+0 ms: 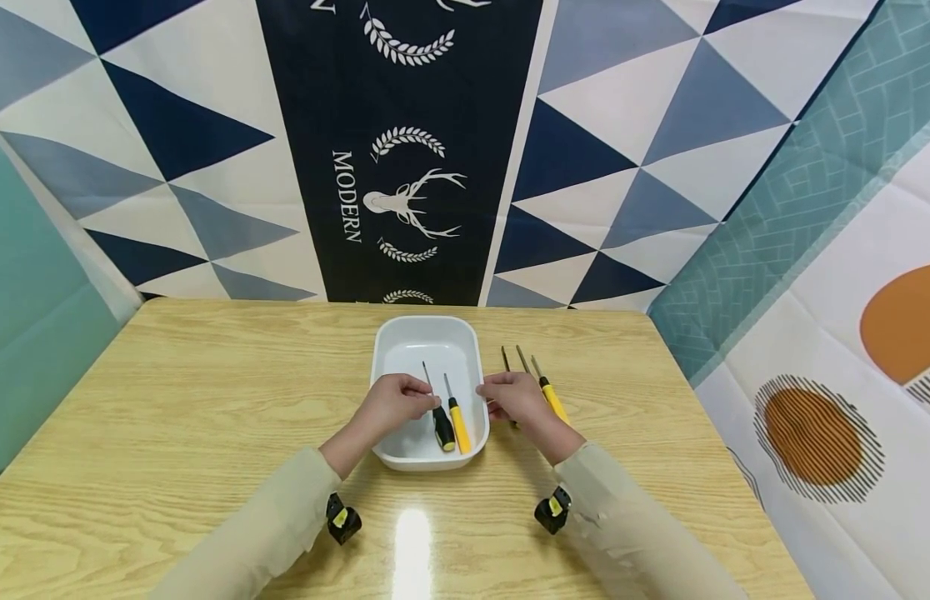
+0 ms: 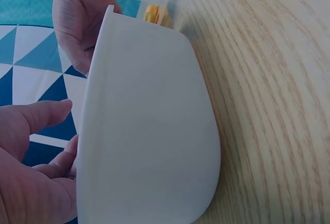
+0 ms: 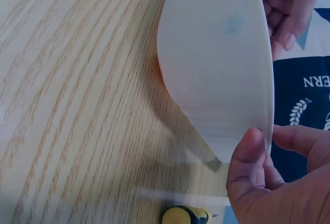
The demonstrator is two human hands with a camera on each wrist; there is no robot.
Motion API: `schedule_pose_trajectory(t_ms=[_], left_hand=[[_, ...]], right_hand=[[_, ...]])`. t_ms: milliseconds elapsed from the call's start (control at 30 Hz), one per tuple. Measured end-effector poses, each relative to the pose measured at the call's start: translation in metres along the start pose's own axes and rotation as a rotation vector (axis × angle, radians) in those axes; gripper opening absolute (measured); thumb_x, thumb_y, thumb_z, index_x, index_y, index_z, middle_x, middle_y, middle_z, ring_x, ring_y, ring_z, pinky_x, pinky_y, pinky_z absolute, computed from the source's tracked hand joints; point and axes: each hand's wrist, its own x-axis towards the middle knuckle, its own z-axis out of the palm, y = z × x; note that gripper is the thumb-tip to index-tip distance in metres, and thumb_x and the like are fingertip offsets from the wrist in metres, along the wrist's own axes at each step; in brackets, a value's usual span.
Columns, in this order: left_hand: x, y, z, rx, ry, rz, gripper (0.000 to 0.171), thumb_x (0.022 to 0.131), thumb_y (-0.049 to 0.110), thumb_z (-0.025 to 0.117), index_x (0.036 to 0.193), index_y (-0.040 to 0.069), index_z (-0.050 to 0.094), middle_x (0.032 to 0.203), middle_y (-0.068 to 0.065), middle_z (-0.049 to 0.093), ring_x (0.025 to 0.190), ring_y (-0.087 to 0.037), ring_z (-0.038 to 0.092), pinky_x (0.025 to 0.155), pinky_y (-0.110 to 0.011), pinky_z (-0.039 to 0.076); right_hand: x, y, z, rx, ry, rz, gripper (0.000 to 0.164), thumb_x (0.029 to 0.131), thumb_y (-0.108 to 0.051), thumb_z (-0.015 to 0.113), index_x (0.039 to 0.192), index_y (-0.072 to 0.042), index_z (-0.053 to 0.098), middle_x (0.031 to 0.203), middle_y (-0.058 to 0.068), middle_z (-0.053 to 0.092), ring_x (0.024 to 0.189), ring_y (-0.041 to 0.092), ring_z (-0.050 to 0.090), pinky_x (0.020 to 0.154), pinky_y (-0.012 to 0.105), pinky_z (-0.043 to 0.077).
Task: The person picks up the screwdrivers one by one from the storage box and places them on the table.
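A white plastic tray (image 1: 427, 331) stands on the table. Inside it lie two screwdrivers side by side, one with a black handle (image 1: 443, 430) and one with a yellow handle (image 1: 459, 427), their shafts pointing away from me. My left hand (image 1: 393, 404) hovers over the tray's left part, fingertips beside the black screwdriver. In the left wrist view its thumb (image 2: 51, 114) and fingers are apart, with nothing between them. At the right side, my right hand (image 1: 516, 396) pinches the tray's rim between thumb (image 3: 247, 149) and fingers.
Right of the tray, three more screwdrivers lie on the wooden table (image 1: 210, 400); one has a yellow handle (image 1: 555, 402), and the right hand partly covers the others. A patterned cloth (image 1: 405, 167) hangs behind the table's far edge.
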Motion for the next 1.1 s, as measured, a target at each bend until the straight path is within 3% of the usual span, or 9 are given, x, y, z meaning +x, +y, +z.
schedule_pose_trajectory(t_ms=[233, 433, 733, 1100], left_hand=[[0.005, -0.002, 0.004, -0.022, -0.022, -0.081, 0.027, 0.084, 0.024, 0.070, 0.101, 0.004, 0.066, 0.095, -0.008, 0.066, 0.078, -0.014, 0.063, 0.077, -0.033, 0.055], [0.008, -0.002, 0.006, -0.048, -0.033, -0.133, 0.032, 0.083, 0.025, 0.070, 0.105, 0.002, 0.065, 0.100, -0.010, 0.065, 0.080, -0.015, 0.065, 0.076, -0.030, 0.055], [0.011, -0.004, 0.009, -0.034, -0.047, -0.216, 0.035, 0.081, 0.027, 0.071, 0.104, 0.002, 0.064, 0.094, -0.009, 0.067, 0.080, -0.016, 0.064, 0.075, -0.027, 0.052], [0.018, -0.005, 0.014, -0.008, -0.041, -0.246, 0.036, 0.079, 0.026, 0.073, 0.099, -0.002, 0.065, 0.084, -0.009, 0.069, 0.071, -0.014, 0.064, 0.064, -0.023, 0.050]], right_hand=[[0.000, -0.001, 0.000, 0.005, -0.006, -0.006, 0.028, 0.087, -0.015, 0.064, 0.111, 0.001, 0.063, 0.094, 0.012, 0.064, 0.067, 0.014, 0.059, 0.062, 0.026, 0.056], [0.000, -0.001, 0.000, 0.002, -0.002, 0.005, 0.029, 0.087, -0.016, 0.065, 0.112, 0.000, 0.063, 0.097, 0.013, 0.064, 0.068, 0.015, 0.060, 0.063, 0.026, 0.056], [-0.002, -0.002, 0.000, 0.002, 0.007, 0.016, 0.029, 0.087, -0.016, 0.065, 0.112, -0.001, 0.063, 0.092, 0.011, 0.064, 0.067, 0.014, 0.059, 0.065, 0.028, 0.056], [-0.002, -0.002, 0.000, 0.006, 0.010, 0.018, 0.030, 0.087, -0.016, 0.065, 0.113, -0.002, 0.063, 0.091, 0.011, 0.064, 0.066, 0.013, 0.059, 0.068, 0.031, 0.057]])
